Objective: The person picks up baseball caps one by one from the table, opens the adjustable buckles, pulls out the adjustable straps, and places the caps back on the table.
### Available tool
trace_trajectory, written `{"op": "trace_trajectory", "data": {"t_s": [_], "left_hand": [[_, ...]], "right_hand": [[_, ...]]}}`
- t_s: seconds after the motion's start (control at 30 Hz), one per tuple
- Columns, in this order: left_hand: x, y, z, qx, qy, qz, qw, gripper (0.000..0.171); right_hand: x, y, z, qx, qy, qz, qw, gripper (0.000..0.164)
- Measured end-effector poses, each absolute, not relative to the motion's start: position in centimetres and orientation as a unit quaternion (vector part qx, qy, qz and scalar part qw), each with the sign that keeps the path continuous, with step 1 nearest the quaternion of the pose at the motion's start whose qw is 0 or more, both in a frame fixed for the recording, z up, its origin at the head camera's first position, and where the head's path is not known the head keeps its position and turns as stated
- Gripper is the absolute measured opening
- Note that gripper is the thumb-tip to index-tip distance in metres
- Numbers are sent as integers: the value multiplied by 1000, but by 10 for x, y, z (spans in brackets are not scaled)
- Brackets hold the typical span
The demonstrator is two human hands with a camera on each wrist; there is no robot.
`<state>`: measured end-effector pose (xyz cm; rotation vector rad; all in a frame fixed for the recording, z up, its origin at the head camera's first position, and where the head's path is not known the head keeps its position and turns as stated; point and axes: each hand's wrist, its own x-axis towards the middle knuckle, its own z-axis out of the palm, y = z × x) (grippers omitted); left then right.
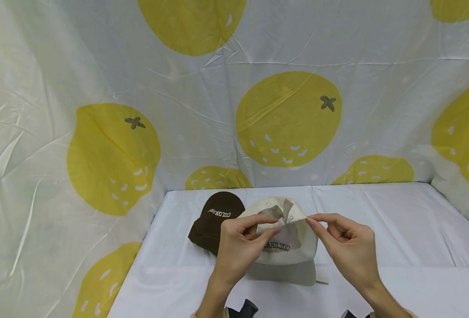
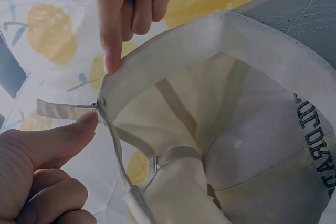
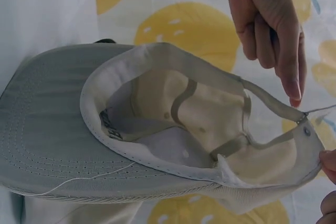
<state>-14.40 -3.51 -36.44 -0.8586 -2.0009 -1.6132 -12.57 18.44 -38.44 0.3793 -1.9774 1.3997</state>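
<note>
A cream baseball cap (image 1: 282,247) with a grey-green brim (image 3: 47,124) is held up, its inside and back opening showing in both wrist views. My right hand (image 1: 349,243) pinches the back edge beside the opening between thumb and index finger. On the other side, my left hand (image 1: 238,247) has its thumb and index finger at the small metal buckle (image 2: 96,106) of the back strap (image 2: 119,153). The strap's loose tail (image 2: 58,109) sticks out past the buckle, close over the left thumb. A loose thread (image 3: 86,177) trails across the brim.
A dark brown cap (image 1: 224,203) with white lettering lies on the white-covered table (image 1: 377,221), left of the hands. A small pale strip (image 1: 322,280) lies by the cream brim. Lemon-print cloth (image 1: 202,88) hangs behind the table and along its sides.
</note>
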Motion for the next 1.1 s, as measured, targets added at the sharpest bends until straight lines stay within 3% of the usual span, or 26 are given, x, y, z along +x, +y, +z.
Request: {"op": "trace_trajectory", "data": {"t_s": [0.47, 0.8, 1.1], "left_hand": [[-148, -23, -369, -307, -740, -521, 294, 14], [-151, -25, -370, -310, -736, -514, 314, 13], [-152, -25, -368, -338, -708, -504, 361, 11]], "right_hand": [[-126, 184, -385, 140, -761, 542, 328, 25], [-127, 184, -387, 160, -757, 547, 319, 27], [-131, 180, -392, 214, -730, 543, 355, 34]]}}
